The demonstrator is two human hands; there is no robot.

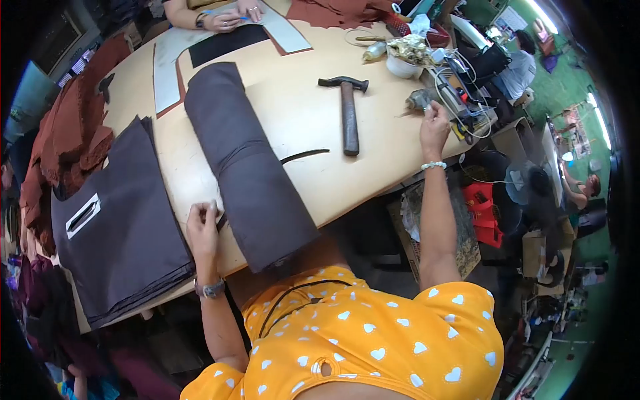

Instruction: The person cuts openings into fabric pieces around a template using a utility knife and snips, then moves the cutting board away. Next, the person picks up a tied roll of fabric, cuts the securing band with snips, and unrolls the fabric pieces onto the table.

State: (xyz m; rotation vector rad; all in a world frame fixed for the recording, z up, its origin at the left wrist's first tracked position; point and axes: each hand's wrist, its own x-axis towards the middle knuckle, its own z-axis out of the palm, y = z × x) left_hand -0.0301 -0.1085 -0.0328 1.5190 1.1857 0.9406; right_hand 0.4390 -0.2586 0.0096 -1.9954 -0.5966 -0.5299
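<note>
A dark brown roll of fabric [257,167] lies slantwise on the table, its near end hanging over the edge by my body. A thin dark strip [305,155] sticks out on its right side, and a dark end shows on its left. My left hand [203,230] is closed at that left end, fingers pinched by the strip. My right hand [435,130] is reached out to the table's right edge, its fingers pinched together beside a grimy grey lump [420,100]. What the right fingers hold, if anything, is too small to name.
A hammer [349,113] lies right of the roll. Stacked dark fabric pieces [127,227] with a white-framed slot lie left. Rust-brown material [73,147] is heaped beyond. Across the table, another person's hands [227,20] work over a pale pattern piece [283,30]. A white bowl [404,67] stands back right.
</note>
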